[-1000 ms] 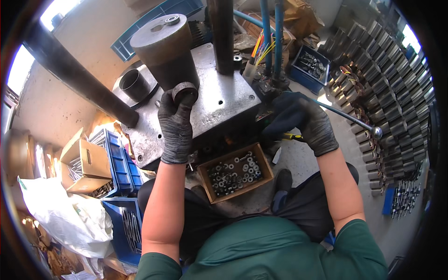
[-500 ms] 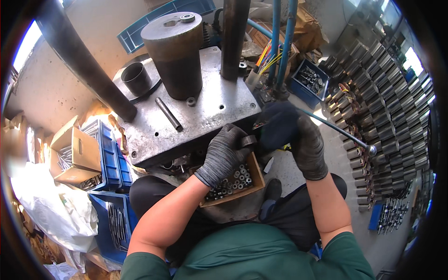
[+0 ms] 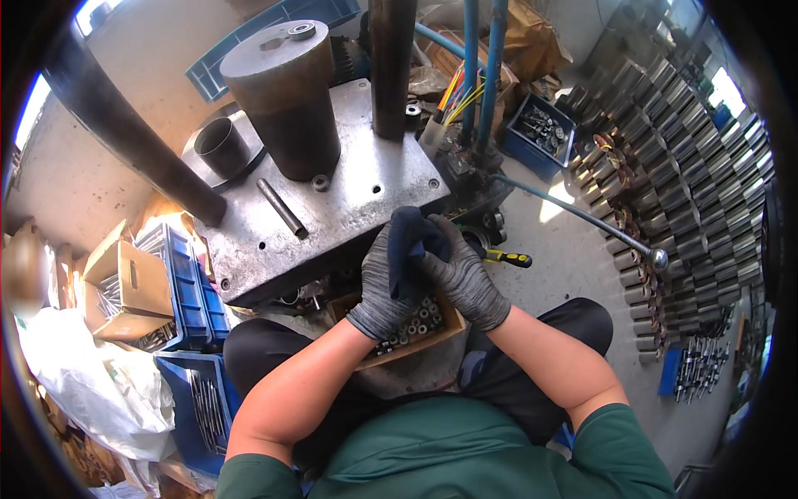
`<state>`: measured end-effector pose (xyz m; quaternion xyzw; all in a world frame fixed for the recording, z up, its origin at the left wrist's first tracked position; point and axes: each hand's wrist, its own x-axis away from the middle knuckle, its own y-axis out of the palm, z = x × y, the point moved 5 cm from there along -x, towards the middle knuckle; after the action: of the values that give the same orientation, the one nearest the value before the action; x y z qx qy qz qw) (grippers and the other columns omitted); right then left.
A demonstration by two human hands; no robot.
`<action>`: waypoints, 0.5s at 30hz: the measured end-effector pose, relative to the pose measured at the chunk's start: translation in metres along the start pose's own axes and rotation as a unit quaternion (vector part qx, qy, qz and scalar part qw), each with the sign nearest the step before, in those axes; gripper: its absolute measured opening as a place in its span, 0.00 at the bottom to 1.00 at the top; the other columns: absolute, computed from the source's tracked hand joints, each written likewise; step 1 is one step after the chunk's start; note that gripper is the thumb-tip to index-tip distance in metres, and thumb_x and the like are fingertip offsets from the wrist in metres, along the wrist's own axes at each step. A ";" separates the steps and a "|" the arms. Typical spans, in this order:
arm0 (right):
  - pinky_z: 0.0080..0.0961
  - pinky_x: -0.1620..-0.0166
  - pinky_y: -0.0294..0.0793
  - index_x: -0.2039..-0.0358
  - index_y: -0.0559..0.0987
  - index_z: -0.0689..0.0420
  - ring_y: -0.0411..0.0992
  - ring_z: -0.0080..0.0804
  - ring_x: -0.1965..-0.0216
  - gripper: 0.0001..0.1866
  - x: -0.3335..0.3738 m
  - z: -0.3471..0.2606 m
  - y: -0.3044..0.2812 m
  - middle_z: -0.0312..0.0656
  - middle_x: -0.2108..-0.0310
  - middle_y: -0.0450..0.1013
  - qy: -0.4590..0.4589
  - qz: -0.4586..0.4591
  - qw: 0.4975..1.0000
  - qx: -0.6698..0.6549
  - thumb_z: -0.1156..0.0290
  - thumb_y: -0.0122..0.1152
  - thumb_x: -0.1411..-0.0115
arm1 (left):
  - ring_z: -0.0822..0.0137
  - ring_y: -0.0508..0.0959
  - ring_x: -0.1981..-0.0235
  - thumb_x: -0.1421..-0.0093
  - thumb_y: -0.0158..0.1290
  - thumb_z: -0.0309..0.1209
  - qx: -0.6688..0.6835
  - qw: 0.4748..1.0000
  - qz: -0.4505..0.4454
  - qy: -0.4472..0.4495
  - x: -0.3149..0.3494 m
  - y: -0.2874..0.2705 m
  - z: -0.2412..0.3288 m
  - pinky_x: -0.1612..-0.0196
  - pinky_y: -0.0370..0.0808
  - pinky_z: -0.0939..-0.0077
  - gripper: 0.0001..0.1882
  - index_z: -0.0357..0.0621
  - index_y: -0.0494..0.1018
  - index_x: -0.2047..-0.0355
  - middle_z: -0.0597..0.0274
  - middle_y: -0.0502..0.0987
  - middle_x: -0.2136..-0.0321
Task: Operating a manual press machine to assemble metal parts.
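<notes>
Two knitted grey gloves are pressed together: the left hand (image 3: 389, 279) and right hand (image 3: 459, 279) are clasped, contents hidden, above a cardboard box (image 3: 450, 320) of small metal rings, beside the scuffed steel plate (image 3: 349, 212).

Both bare forearms rise from the lower edge and meet at the middle. The left hand (image 3: 389, 279), in a grey knit glove with dark fingertips, curls closed against the right hand (image 3: 460, 277), gloved alike, fingers overlapping.
</notes>
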<state>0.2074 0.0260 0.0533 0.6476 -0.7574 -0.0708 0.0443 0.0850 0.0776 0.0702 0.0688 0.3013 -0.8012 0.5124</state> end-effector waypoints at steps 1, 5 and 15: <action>0.33 0.35 0.73 0.34 0.70 0.61 0.73 0.34 0.39 0.35 -0.001 0.005 -0.001 0.46 0.43 0.76 0.008 0.013 1.000 0.011 0.51 0.71 0.30 | 0.61 0.82 0.49 0.36 0.64 0.29 -0.011 1.000 0.008 0.016 -0.001 0.000 0.001 0.42 0.79 0.67 0.21 0.41 0.74 0.44 0.57 0.80 0.51; 0.33 0.42 0.77 0.40 0.74 0.60 0.77 0.30 0.48 0.27 -0.006 0.011 -0.006 0.44 0.50 0.80 -0.041 0.019 0.998 0.050 0.51 0.66 0.27 | 0.55 0.83 0.49 0.36 0.63 0.31 0.037 0.998 0.037 0.031 0.000 0.002 -0.002 0.44 0.80 0.66 0.20 0.43 0.75 0.45 0.55 0.81 0.52; 0.27 0.46 0.78 0.44 0.79 0.59 0.77 0.24 0.51 0.19 0.011 0.003 -0.021 0.40 0.53 0.81 -0.064 0.021 0.996 -0.054 0.56 0.59 0.22 | 0.68 0.82 0.51 0.35 0.64 0.25 0.191 0.975 0.005 -0.110 0.015 -0.001 0.007 0.44 0.80 0.70 0.18 0.39 0.76 0.45 0.59 0.81 0.52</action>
<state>0.2260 0.0126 0.0465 0.6223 -0.7672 -0.1519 0.0319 0.0784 0.0626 0.0704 0.0782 0.0843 -0.8441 0.5237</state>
